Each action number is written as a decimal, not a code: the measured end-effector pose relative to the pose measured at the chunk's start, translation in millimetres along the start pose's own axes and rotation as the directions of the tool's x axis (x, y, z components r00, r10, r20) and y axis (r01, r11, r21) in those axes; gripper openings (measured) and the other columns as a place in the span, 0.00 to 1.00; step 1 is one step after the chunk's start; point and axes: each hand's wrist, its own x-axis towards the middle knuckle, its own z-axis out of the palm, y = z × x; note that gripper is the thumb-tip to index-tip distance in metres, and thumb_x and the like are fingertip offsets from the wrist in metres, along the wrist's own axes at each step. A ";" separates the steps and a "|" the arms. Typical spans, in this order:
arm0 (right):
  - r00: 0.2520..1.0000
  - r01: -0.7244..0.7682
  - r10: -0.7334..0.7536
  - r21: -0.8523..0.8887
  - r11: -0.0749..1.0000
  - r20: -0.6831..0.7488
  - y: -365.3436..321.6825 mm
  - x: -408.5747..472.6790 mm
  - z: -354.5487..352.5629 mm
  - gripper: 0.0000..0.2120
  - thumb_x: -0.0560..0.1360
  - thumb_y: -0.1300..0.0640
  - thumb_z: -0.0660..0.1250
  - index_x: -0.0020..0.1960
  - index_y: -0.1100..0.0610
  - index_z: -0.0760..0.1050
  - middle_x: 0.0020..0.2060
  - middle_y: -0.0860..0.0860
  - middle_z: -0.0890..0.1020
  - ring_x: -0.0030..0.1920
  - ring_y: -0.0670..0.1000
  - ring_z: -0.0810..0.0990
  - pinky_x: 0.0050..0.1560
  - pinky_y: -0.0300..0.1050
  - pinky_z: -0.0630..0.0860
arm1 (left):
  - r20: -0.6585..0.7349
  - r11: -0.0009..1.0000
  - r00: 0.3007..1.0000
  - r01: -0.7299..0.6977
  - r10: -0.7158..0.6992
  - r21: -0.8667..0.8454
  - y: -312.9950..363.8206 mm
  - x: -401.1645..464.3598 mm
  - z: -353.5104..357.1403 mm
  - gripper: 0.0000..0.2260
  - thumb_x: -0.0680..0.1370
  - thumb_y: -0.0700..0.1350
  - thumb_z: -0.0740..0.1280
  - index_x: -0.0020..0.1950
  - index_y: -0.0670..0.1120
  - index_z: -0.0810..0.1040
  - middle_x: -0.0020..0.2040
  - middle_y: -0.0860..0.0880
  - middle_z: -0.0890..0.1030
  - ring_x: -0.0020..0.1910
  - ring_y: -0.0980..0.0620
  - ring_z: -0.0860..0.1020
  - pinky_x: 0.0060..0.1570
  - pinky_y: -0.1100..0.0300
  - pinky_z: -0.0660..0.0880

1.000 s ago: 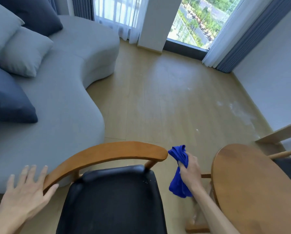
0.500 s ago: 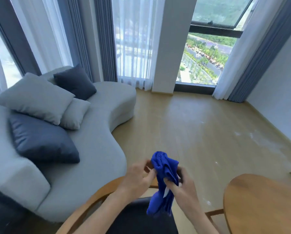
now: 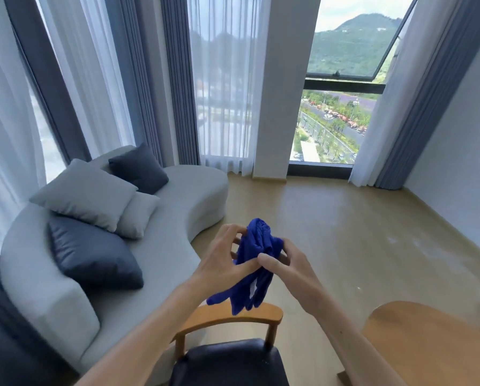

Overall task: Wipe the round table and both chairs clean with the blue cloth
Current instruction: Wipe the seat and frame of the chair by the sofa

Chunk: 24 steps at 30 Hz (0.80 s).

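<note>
while the left hand [image 3: 222, 257] and right hand [image 3: 284, 264] both pinch the bunched blue cloth [image 3: 254, 263] in the air above the chair [image 3: 230, 321], nothing is being wiped. a loose wad could slip free, or clean the round worktop [image 3: 425, 338] patchily.

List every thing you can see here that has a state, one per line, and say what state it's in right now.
blue cloth: bunched up, held in the air by both hands, tail hanging above the chair.
left hand: gripping the cloth.
right hand: gripping the cloth.
chair: upright, black seat bare, not touched.
round table: bare wooden top, not touched.
window: upper pane tilted open.
sheer curtain: drawn across the glass.
</note>
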 end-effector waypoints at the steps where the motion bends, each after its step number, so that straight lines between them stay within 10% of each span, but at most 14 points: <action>1: 1.000 0.002 -0.004 -0.054 0.999 -0.028 -4.7 1.3 -0.3 0.16 0.71 0.46 0.73 0.55 0.49 0.73 0.47 0.46 0.84 0.49 0.44 0.82 0.46 0.36 0.78 | -0.005 1.000 1.000 -0.010 0.010 0.006 3.5 1.4 -0.4 0.21 0.69 0.60 0.71 0.58 0.57 0.70 0.57 0.60 0.74 0.54 0.63 0.75 0.46 0.70 0.76; 15: 0.989 0.029 -0.063 -0.248 0.968 -0.131 -37.2 10.1 -66.6 0.10 0.75 0.66 0.67 0.47 0.52 0.77 0.43 0.49 0.82 0.45 0.53 0.82 0.42 0.43 0.80 | 0.004 0.979 0.989 0.150 -0.151 -0.138 14.8 26.7 -52.9 0.07 0.68 0.44 0.61 0.41 0.54 0.76 0.34 0.55 0.79 0.37 0.54 0.77 0.46 0.46 0.78; 24: 0.982 0.178 -0.187 -0.551 0.815 0.040 -55.9 8.6 -79.8 0.18 0.74 0.67 0.63 0.52 0.43 0.75 0.44 0.40 0.81 0.48 0.42 0.78 0.45 0.32 0.75 | 0.199 0.995 0.975 0.097 -0.096 0.004 37.7 39.3 -62.1 0.14 0.68 0.43 0.59 0.49 0.56 0.77 0.43 0.56 0.83 0.42 0.57 0.79 0.41 0.64 0.75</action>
